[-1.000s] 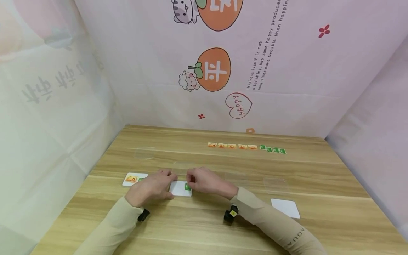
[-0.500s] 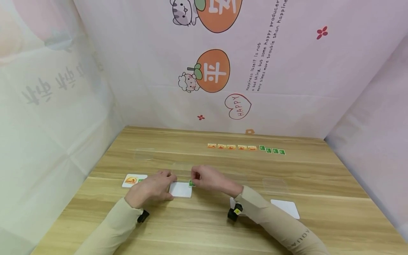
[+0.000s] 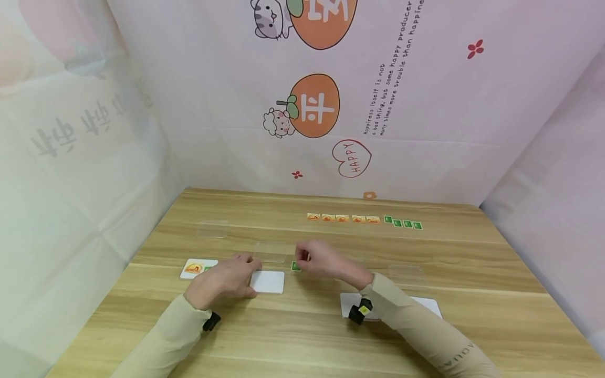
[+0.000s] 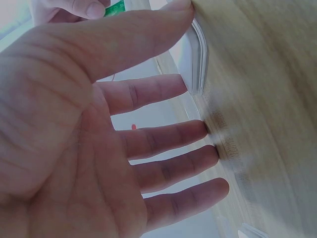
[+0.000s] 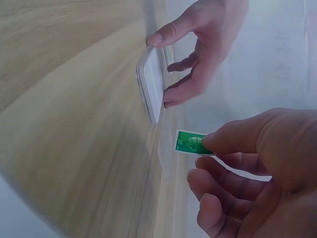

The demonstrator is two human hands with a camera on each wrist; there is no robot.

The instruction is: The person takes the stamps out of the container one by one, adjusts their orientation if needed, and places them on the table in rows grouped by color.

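In the head view, my left hand [image 3: 226,282] holds a white rectangular card stack [image 3: 268,282] by two opposite edges, thumb at the near side and index finger at the far side. Its layered rim shows in the right wrist view, and the top of the stack [image 5: 155,82] is plain white. Just right of the stack, my right hand [image 3: 323,260] pinches a small green stamp [image 3: 295,266] between thumb and fingers. A white border and a globe-like design show on this stamp [image 5: 188,142] in the right wrist view. The other fingers of that hand are curled.
Orange picture stamps [image 3: 328,218] and several green stamps [image 3: 407,224] lie in a row at the back. Clear sheets [image 3: 269,252] rest on the wooden table. A white card with an orange stamp [image 3: 193,268] lies left; more white cards [image 3: 427,304] are partly under my right arm.
My right hand has carried the green stamp from above the white card stack's right end, rightward and slightly back, off the stack. My left hand has stayed at the stack.
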